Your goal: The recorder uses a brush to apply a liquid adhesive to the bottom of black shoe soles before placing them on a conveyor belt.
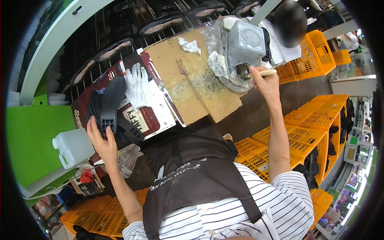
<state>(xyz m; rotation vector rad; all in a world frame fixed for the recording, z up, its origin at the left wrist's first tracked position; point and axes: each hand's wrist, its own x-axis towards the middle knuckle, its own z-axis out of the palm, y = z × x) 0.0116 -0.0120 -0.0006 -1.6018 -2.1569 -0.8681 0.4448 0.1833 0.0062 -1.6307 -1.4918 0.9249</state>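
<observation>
My right hand (265,86) is closed around the pale handle of a brush (268,73). The brush's far end reaches the dark round opening of a cloudy plastic glue container (245,42), so its bristles are hidden. My left hand (103,145) has its thumb and fingers around the heel end of a black shoe sole (113,98). More black soles (131,130) lie against it in a pile. A white glove (138,86) rests just right of the soles.
Stained cardboard (168,76) covers the bench, with crumpled tissue (189,46) on it. Black shoe uppers (162,26) line a rack behind. A white jug (74,147) stands on the green surface (36,140) at left. Orange crates (300,136) are stacked at right; another person (290,24) is beyond the bench.
</observation>
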